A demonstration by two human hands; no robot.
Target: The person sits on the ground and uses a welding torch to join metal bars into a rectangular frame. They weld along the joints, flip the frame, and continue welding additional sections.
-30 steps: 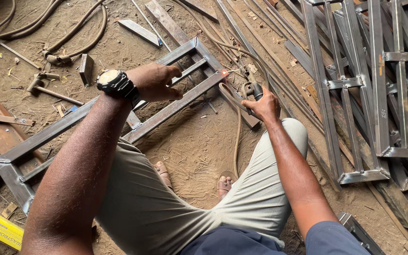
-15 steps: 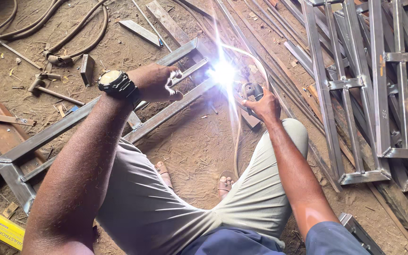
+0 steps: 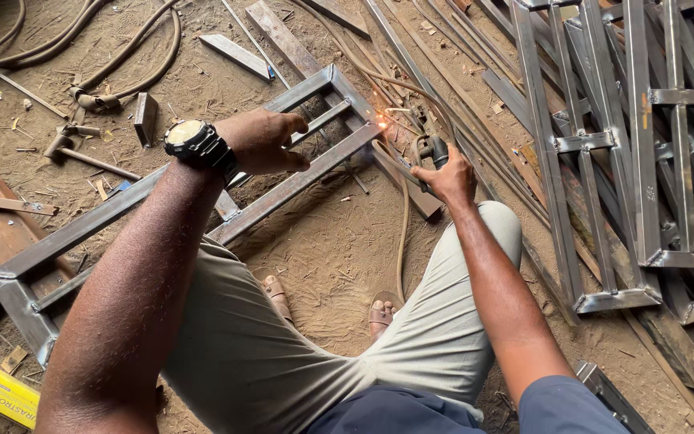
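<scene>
Sandy dirt floor (image 3: 327, 249), littered with metal offcuts; hoses (image 3: 122, 76) at 11 o'clock, hammer (image 3: 82, 153) at 9 o'clock, stacked welded steel frames (image 3: 644, 161) at 2–3 o'clock. Left hand (image 3: 263, 141): wristwatch (image 3: 194, 143) on the wrist, fingers curled and resting on the steel frame's rail, not closed round it. Right hand (image 3: 446, 178): fingers wrapped tight round a welding electrode holder (image 3: 430, 150), cable trailing down toward 6 o'clock. Rectangular steel frame (image 3: 283, 189): grey angle bar, lying flat from 8 to 12 o'clock, orange sparks at its 12 o'clock corner.
</scene>
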